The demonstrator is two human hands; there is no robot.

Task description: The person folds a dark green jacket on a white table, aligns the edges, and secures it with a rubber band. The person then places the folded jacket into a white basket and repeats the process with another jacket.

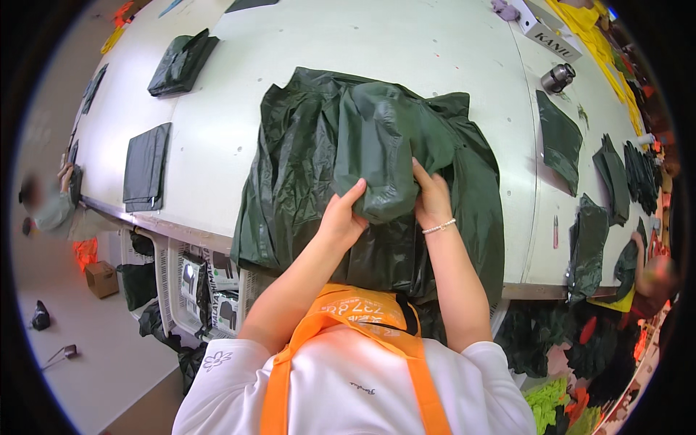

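A dark green, shiny raincoat [297, 167] lies spread on the white table in front of me, its near edge hanging over the table's front. Its hood-like upper part [377, 138] is bunched toward me in the middle. My left hand [345, 217] grips the near left edge of that part, thumb on top and the other fingers mostly hidden beneath. On the right edge, my right hand [433, 199], with a beaded bracelet at the wrist, holds the same cloth between thumb and fingers.
Folded dark green garments lie on the table [225, 94] at left [147, 167] and far left [181, 64]. More lie at right [558, 141], near a flask [558, 77] and an open white box [547, 32]. White baskets [174, 283] stand below. Other people work at both sides.
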